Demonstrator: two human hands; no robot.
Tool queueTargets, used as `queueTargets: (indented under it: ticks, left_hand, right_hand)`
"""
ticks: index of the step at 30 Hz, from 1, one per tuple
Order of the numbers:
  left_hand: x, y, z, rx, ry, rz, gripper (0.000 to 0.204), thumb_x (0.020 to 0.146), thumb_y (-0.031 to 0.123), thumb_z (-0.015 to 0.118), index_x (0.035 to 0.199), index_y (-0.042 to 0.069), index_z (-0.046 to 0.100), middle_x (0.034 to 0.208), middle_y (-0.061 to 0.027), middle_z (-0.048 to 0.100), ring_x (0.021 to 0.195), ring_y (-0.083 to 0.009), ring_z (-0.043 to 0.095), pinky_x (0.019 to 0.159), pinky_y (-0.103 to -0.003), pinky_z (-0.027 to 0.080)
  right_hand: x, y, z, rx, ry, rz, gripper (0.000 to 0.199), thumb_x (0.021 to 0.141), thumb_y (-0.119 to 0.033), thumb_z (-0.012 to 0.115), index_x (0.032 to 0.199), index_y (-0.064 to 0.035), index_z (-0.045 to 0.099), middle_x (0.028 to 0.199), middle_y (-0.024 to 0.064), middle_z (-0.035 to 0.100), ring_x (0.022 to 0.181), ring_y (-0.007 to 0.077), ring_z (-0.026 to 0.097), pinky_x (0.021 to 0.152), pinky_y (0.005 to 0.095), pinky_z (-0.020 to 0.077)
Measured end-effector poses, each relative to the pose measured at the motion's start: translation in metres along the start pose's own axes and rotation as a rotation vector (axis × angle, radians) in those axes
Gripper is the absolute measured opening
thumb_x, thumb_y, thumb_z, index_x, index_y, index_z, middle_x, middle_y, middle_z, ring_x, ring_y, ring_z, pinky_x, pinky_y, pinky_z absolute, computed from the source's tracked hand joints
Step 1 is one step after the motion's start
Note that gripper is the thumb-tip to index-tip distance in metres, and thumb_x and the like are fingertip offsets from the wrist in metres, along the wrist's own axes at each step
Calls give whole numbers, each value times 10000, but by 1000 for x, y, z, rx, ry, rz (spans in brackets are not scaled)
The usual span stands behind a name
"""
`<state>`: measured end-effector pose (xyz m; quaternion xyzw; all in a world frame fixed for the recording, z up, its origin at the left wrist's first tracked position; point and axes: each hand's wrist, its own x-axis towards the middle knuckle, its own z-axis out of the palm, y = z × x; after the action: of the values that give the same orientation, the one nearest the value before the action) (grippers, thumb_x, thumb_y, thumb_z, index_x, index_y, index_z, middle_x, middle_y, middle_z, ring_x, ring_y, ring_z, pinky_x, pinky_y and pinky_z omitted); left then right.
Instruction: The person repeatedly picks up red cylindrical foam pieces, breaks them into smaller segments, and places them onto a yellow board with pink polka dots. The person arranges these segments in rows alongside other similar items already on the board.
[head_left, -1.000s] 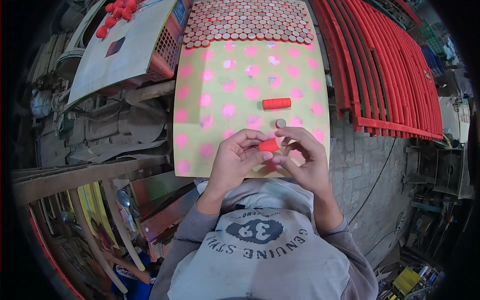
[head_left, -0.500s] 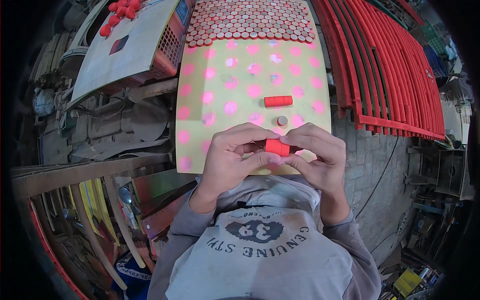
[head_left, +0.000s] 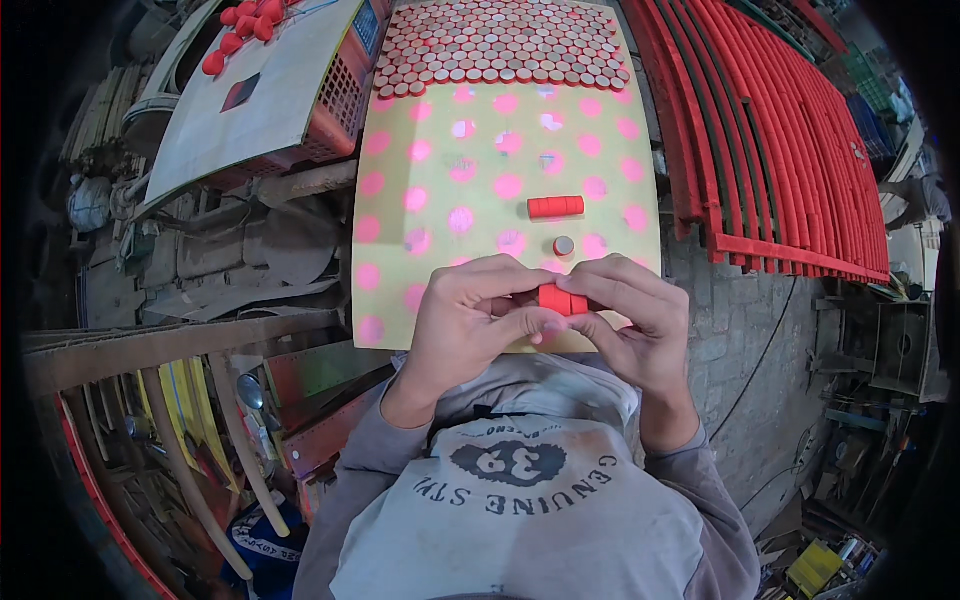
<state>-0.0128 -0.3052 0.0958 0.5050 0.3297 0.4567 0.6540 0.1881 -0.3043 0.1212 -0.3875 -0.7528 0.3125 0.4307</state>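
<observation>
Between my two hands, just above the near edge of a yellow board with pink dots, is a short stack of red discs turned on its side. My left hand pinches its left end with thumb and fingers. The right end is gripped by my right hand. Just beyond my fingers, a single red-sided disc lies with its pale face up. Farther off, a row of red discs rests on its side on the board.
Many pale-faced red discs cover the board's far end. To the left, a white sheet carrying red rounded pieces lies over a plastic crate. Red-painted slats stand at right. A wooden rail is at lower left.
The held stack of discs has shifted slightly right and tilted in my fingers. My left fingertips have moved a little on it. The discs on the board appear to stay in place.
</observation>
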Motion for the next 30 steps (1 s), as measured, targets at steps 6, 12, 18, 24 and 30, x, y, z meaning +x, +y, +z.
queueTargets:
  ticks: [6, 12, 18, 24, 30]
  left_hand:
    - [-1, 5, -7, -27, -49, -18, 276, 875, -56, 687, 1149, -85, 662, 965, -115, 658, 797, -139, 673, 702, -248, 579]
    - [0, -1, -5, -98, 73, -16, 289, 844, -9, 740, 1121, -71, 682, 991, -97, 681, 869, -129, 652, 762, -259, 554]
    - [-5, -15, -28, -128, 161, 15, 264, 903, 56, 709, 1134, -67, 677, 999, -101, 690, 853, -134, 663, 758, -266, 558]
    - [-1, -39, -55, -281, 398, -6, 445, 1011, 339, 585, 1199, -61, 632, 939, -69, 638, 689, -98, 571, 647, -250, 494]
    - [-10, -20, -69, 41, 512, 86, 401, 1023, 252, 550, 1275, -61, 546, 1002, -48, 588, 801, -87, 572, 725, -245, 489]
  right_hand:
    - [1, -2, -4, 23, -67, 50, 376, 666, 60, 769, 1037, 30, 716, 916, 127, 695, 834, 249, 665, 819, 350, 539]
    - [3, -1, 8, -103, -31, -48, 369, 707, 39, 766, 1069, 9, 698, 998, 124, 672, 805, 252, 650, 724, 359, 539]
    - [33, -7, 26, -204, -202, -133, 356, 790, -16, 734, 1138, 3, 660, 1020, 123, 604, 825, 248, 643, 699, 344, 538]
    - [111, 7, 57, -359, -530, -196, 170, 826, -88, 667, 930, 41, 625, 923, 201, 580, 802, 372, 622, 709, 433, 514]
    - [214, 98, 94, -625, -448, 194, 172, 801, -72, 724, 850, 81, 662, 861, 269, 677, 833, 406, 680, 738, 475, 538]
